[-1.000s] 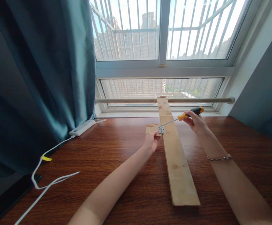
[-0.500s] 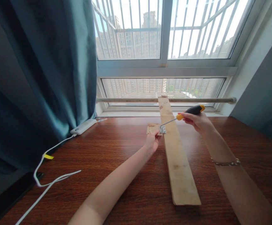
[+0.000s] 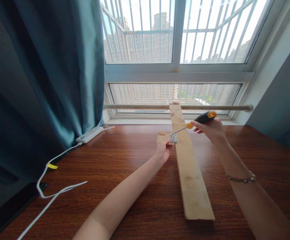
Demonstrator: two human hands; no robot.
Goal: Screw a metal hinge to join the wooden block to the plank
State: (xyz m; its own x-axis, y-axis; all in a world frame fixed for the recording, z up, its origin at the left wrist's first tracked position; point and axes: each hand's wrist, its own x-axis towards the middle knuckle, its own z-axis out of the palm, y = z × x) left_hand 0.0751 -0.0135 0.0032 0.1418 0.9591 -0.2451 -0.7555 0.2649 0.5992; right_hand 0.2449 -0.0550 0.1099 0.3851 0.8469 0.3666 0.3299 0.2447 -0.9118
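A long pale wooden board [image 3: 193,180] lies lengthwise on the brown table. Against its left edge is a small wooden block [image 3: 163,136], and a silver metal hinge [image 3: 174,138] spans the two. My left hand [image 3: 163,150] is closed on the block's near edge, thumb beside the hinge. In my right hand [image 3: 211,130] is a screwdriver [image 3: 202,119] with a black and yellow handle, held at a slant. Its tip meets the hinge's upper left part; any screw there is too small to make out.
A white power strip [image 3: 89,134] with a white cable [image 3: 59,193] lies on the left of the table [image 3: 124,173], beside a dark blue curtain [image 3: 84,66]. Behind the table, a horizontal rail [image 3: 139,107] crosses in front of the barred window.
My right hand and the screwdriver handle have shifted slightly left, and the handle has turned a little. The tip stays at the hinge. My left hand keeps its hold on the block.
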